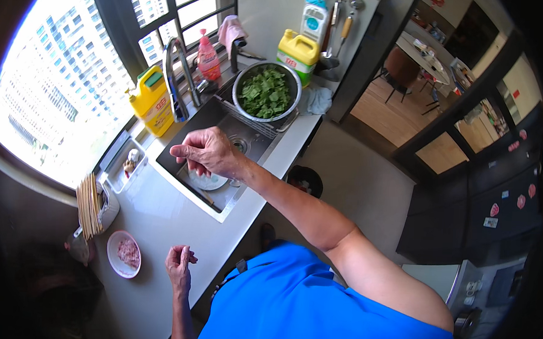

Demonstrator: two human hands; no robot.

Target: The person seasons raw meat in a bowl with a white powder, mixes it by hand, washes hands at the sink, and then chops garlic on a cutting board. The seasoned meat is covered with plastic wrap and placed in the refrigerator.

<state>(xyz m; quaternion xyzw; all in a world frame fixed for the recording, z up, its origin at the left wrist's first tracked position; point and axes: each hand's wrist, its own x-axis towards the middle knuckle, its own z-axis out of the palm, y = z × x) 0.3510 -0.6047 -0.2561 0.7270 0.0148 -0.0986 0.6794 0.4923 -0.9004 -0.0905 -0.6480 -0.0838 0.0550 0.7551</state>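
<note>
My right hand (211,153) hangs over the sink (224,210), its fingers loosely bent, with nothing visible in them. Below it in the basin, a pale plate (209,181) is partly hidden by the hand. Over the counter (155,219), my left hand (179,263) has its fingers curled in and the thumb laid along them; no object shows in it. Nearest to that hand is a bowl (113,253) of raw minced meat (128,254). A metal bowl (298,86) of chopped leafy greens (265,94) rests on a wire rack (264,128) at the sink's far end.
A curved faucet (169,74) rises behind the sink beside a yellow jug (154,105). A pink bottle (208,60) and another yellow jug (299,55) stand farther back. Chopsticks (88,207) and a clear tray (121,176) line the window side. A dark bin (314,178) sits on the floor.
</note>
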